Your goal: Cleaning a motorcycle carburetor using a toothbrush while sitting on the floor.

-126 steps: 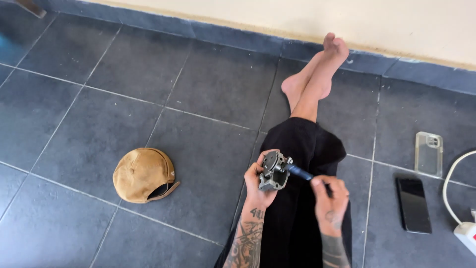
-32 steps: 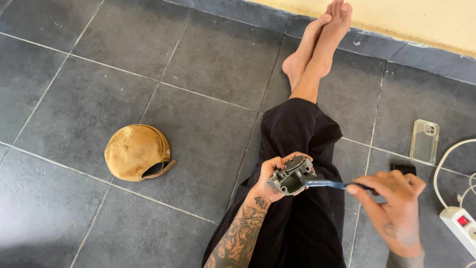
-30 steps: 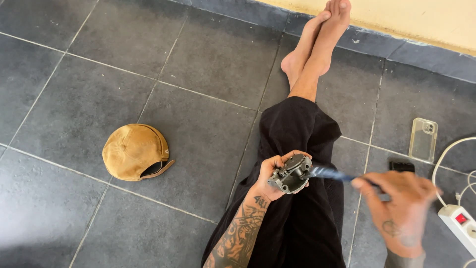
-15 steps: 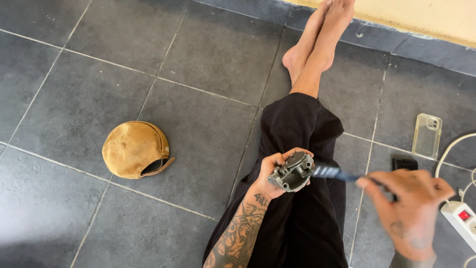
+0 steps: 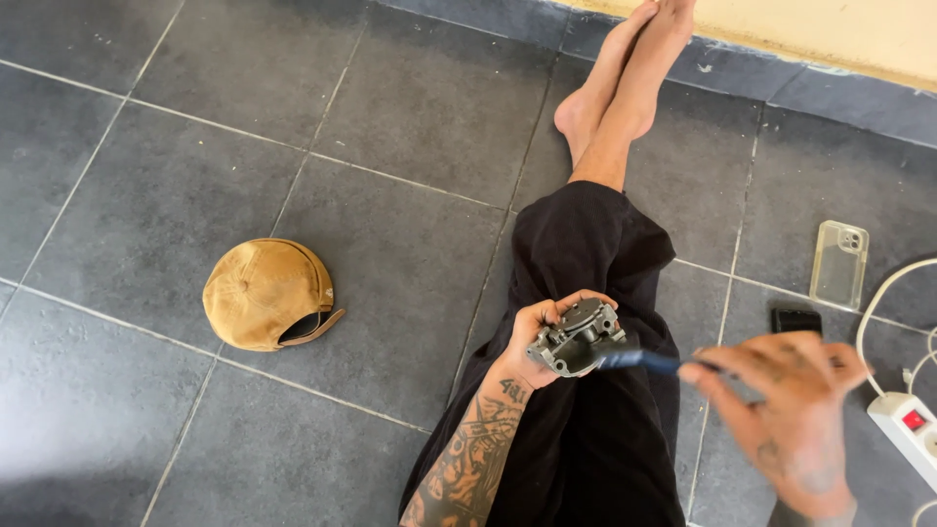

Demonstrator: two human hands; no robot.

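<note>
My left hand [image 5: 527, 342] grips a small grey metal engine part [image 5: 576, 339], like a carburettor body, above my lap. My right hand [image 5: 786, 415] is closed around the handle of a blue-shafted screwdriver [image 5: 644, 361]. The tool's tip is at the right side of the metal part. I sit on the floor with my legs in black trousers [image 5: 586, 410] stretched out and my bare feet [image 5: 625, 73] crossed near the wall.
A tan cap [image 5: 268, 295] lies on the dark grey tiled floor [image 5: 195, 146] to the left. On the right lie a clear phone case [image 5: 838, 263], a black phone [image 5: 795, 320] partly behind my right hand, and a white power strip [image 5: 906, 429] with a cable.
Since the earliest frame the metal part has been turned in my left hand. My right hand has shifted on the screwdriver handle, and the shaft now sits slightly lower at the part.
</note>
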